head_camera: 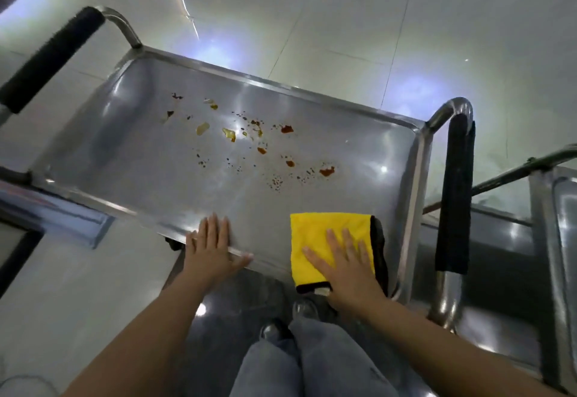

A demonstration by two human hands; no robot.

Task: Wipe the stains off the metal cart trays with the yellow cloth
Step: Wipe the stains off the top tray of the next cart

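On the tray (131, 159), right hand (345, 267) flat on yellow cloth (315, 234), left hand (212, 248) flat on near rim, seemingly no grip.

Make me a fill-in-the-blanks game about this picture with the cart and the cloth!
1. The right hand presses flat on a cloth whose colour is ____.
2. The left hand rests on the near ____ of the metal tray.
3. The stains lie ____ from the person than the cloth.
4. The foam on the cart handles is coloured ____.

Missing words: yellow; edge; farther; black
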